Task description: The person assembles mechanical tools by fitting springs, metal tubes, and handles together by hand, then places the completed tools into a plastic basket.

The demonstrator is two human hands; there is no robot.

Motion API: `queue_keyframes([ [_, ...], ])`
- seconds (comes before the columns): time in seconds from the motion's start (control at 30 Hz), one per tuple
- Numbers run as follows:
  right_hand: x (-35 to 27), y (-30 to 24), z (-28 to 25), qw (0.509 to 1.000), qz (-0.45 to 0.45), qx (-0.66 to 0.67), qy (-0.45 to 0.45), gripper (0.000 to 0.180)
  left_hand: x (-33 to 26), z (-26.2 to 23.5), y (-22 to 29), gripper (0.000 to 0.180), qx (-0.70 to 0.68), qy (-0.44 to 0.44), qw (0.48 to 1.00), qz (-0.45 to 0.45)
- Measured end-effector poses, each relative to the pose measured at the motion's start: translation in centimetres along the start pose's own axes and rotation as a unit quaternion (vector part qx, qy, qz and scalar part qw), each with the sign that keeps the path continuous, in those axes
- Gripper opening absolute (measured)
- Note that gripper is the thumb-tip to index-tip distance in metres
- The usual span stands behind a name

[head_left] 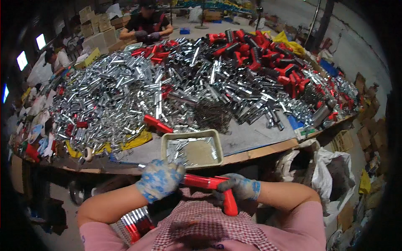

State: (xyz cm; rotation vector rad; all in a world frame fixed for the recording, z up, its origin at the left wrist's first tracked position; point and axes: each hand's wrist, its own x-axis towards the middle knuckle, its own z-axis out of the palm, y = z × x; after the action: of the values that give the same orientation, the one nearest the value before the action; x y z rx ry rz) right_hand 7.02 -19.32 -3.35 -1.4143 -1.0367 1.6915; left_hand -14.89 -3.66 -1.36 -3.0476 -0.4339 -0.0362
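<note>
A red pistol-shaped tool lies across in front of my chest, its red handle pointing down. My left hand, in a blue and white patterned glove, is closed round its left end. A short silver tip shows beyond that glove; whether it belongs to the tool I cannot tell. My right hand, in a grey and blue glove, is closed on the tool's right end, just above the handle. Just beyond my hands, a beige tray at the table's edge holds small silver pins.
Silver metal parts are heaped over the table, with red tool bodies piled at the far right. A red piece lies left of the tray. White sacks stand at right. Another person works across the table.
</note>
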Motion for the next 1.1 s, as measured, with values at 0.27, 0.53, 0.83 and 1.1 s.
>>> queue_keyframes([
  [0.27, 1.2, -3.7, 0.6, 0.812, -0.341, -0.473, 0.029, 0.036, -1.3, -0.7, -0.7, 0.024, -0.304, -0.248, 0.917, -0.068],
  [0.53, 3.6, -6.3, 1.7, 0.794, -0.338, -0.505, -0.025, 0.035, -3.8, -0.7, -2.9, 0.047, -0.378, -0.212, 0.896, -0.098],
  [0.83, 7.4, -5.0, 7.3, 0.920, -0.223, -0.322, -0.030, 0.079, -7.9, 1.4, -6.7, 0.024, 0.036, 0.079, 0.985, -0.149],
  [1.1, 14.0, -7.4, 14.8, 0.793, -0.270, -0.471, -0.276, 0.091, -13.1, 5.4, -7.1, 0.043, -0.623, 0.597, 0.380, -0.333],
])
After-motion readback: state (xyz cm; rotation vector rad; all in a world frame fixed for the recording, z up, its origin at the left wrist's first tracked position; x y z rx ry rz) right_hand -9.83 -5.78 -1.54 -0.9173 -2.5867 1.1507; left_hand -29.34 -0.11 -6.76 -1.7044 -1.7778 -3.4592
